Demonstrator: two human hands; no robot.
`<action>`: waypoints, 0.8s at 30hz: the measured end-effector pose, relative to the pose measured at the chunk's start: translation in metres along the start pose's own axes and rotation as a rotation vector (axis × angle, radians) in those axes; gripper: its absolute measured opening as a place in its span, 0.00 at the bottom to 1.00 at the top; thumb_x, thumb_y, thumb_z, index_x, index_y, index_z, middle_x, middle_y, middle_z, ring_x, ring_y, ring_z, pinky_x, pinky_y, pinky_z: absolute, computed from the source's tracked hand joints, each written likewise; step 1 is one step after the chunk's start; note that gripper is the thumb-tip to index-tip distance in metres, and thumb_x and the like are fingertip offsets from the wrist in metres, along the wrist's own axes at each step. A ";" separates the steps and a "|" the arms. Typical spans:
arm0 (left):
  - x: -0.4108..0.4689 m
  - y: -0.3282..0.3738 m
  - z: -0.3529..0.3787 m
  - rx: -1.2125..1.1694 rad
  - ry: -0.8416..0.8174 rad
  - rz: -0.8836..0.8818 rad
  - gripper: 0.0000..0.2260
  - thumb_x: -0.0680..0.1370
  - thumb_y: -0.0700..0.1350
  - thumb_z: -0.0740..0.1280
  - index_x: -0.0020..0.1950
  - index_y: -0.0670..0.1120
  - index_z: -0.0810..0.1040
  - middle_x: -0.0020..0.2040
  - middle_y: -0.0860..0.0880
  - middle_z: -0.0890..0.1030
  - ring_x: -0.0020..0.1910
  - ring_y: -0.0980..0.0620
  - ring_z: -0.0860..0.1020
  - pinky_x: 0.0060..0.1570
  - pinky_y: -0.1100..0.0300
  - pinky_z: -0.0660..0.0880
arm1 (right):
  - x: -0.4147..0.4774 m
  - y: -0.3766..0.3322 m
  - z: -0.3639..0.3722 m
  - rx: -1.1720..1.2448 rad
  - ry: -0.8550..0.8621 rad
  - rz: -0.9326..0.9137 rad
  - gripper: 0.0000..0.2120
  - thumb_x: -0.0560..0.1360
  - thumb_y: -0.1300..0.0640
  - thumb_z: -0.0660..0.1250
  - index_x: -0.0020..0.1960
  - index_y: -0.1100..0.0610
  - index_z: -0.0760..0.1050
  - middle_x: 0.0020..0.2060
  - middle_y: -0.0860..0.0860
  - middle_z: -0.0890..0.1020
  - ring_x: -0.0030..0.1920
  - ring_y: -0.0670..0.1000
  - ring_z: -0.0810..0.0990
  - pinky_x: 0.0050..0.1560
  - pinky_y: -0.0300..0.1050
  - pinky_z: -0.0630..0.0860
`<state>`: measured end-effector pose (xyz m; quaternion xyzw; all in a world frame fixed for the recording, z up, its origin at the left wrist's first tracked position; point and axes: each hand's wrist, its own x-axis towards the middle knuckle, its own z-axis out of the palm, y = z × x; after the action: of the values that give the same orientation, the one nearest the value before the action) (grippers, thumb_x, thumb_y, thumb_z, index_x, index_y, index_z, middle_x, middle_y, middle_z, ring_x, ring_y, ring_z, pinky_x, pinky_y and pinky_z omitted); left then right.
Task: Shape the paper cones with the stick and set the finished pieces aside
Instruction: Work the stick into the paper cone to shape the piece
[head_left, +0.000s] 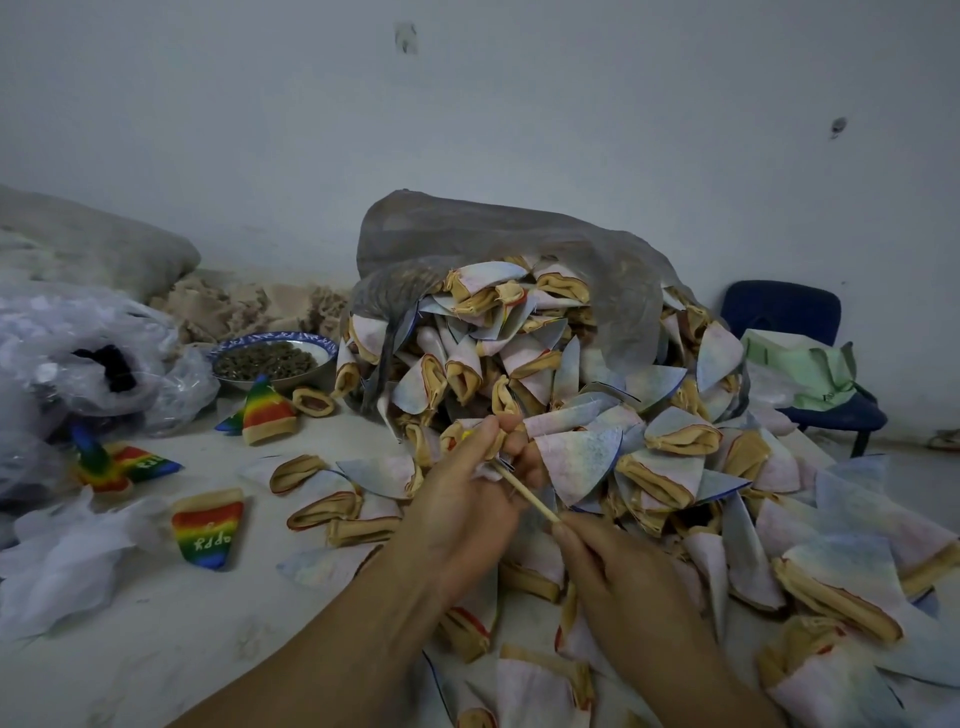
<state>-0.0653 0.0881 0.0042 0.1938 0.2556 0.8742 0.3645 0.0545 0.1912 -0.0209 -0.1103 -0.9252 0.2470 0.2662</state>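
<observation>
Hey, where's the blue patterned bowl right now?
Head view, left of centre: the bowl sits at the back, between the clear plastic bag and the big cone pile, just behind a rainbow cone.

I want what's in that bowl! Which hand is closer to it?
Left. The left hand, pinching a cone, is to the bowl's lower right; the right hand, holding the stick, is farther right and lower.

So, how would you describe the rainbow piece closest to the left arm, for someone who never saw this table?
From the heap of pale cones spilling from the grey bag, look left past the left hand. The rainbow piece lies flat and alone on the table. Unlike the other rainbow pieces farther back, it touches none and lies nearest the viewer.
</observation>
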 end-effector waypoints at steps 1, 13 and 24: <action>0.000 0.000 0.001 -0.004 -0.004 0.000 0.11 0.76 0.46 0.63 0.40 0.45 0.83 0.33 0.51 0.72 0.38 0.52 0.71 0.46 0.57 0.72 | 0.000 -0.001 0.001 0.037 -0.031 0.009 0.12 0.79 0.48 0.57 0.50 0.51 0.77 0.37 0.53 0.80 0.37 0.49 0.77 0.39 0.51 0.74; 0.003 0.012 -0.004 -0.097 0.096 0.011 0.04 0.72 0.41 0.67 0.40 0.44 0.82 0.34 0.50 0.76 0.41 0.52 0.82 0.52 0.55 0.77 | 0.000 0.005 -0.009 -0.080 -0.016 -0.037 0.13 0.78 0.45 0.57 0.51 0.48 0.79 0.40 0.48 0.83 0.40 0.46 0.79 0.41 0.48 0.76; 0.008 0.020 -0.017 -0.181 0.142 0.000 0.03 0.68 0.43 0.71 0.37 0.44 0.82 0.35 0.50 0.79 0.41 0.51 0.84 0.46 0.53 0.80 | 0.004 0.007 -0.014 -0.140 -0.058 -0.052 0.11 0.79 0.48 0.58 0.48 0.49 0.79 0.38 0.46 0.81 0.38 0.45 0.77 0.39 0.48 0.75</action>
<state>-0.0899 0.0766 0.0039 0.0978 0.2009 0.9052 0.3616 0.0594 0.2043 -0.0129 -0.0975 -0.9500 0.1780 0.2371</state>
